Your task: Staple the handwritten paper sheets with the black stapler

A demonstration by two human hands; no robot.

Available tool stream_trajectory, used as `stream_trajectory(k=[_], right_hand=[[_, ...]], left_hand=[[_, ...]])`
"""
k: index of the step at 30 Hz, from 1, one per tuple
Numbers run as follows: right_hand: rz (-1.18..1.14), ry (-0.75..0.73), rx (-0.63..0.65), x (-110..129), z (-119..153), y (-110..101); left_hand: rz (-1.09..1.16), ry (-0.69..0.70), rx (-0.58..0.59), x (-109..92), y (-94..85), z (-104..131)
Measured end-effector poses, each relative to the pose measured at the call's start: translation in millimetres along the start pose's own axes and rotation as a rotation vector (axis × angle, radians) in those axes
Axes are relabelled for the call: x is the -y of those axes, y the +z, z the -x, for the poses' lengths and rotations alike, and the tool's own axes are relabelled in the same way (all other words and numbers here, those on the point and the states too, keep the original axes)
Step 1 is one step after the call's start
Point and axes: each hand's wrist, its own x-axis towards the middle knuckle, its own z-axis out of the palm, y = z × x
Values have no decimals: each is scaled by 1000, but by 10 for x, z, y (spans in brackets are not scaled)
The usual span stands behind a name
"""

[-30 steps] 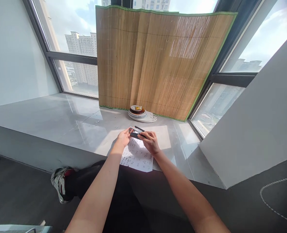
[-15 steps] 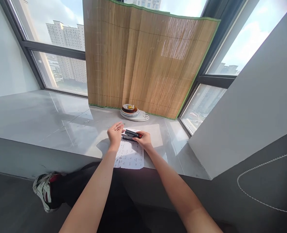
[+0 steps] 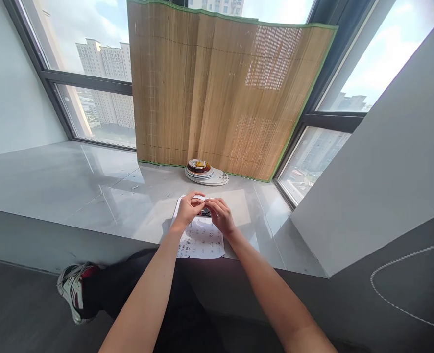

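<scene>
Right hand [image 3: 220,214], moved against left hand [image 3: 189,211]; fingertips bunched, contents unclear; black stapler [image 3: 204,213], partly hidden, between; white handwritten paper sheet [image 3: 203,240] beneath.

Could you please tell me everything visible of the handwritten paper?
The paper looks white and thin, with rows of dark handwriting, too fine to read. It lies on the grey ledge, its near edge reaching the ledge's front. The left hand and right hand hide part of its far half; whether they touch it, I cannot tell.
</scene>
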Motion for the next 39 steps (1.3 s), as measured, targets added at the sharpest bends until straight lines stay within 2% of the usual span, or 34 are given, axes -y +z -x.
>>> stream_trajectory(k=[2,4,7,9,10,13,15,18,22,23,27,29,33,39], right_hand=[[-19,29,-42,-57,-11,-9],[8,111,-120,-200,-29,-83],[133,354,-250,-596,-25,-323],[209,564,-214,-912,33,-511],[231,658,-163,-1058,80,-589],[279,822,-38,-1359,247,-707],[304,842,-17,-1431,328,-695],[313,767,-85,-1381,342,-630],[271,605,-189,-1085,204,-553],[228,556,-167,-980,160,-525],[1,292,96,-564,33,-351],[-52,195,179,-425,15,-254],[-72,174,274,-354,27,-147],[-133,212,307,-420,37,-168]], left_hand=[[-6,-10,-15,1,6,-5],[-47,-15,-104,-1,-28,-15],[-163,5,-437,-14,-200,-49],[-326,-5,-661,-24,-380,-88],[-438,-14,-730,-22,-475,-112],[-733,-61,-772,45,-701,-198],[-782,-101,-733,148,-767,-250],[-711,-127,-677,323,-765,-288],[-629,-94,-658,422,-745,-273],[-623,-89,-656,417,-751,-265],[-708,-113,-637,369,-776,-244],[-743,-102,-627,363,-771,-246],[-671,-73,-623,384,-753,-255],[-911,-94,-574,379,-769,-243]])
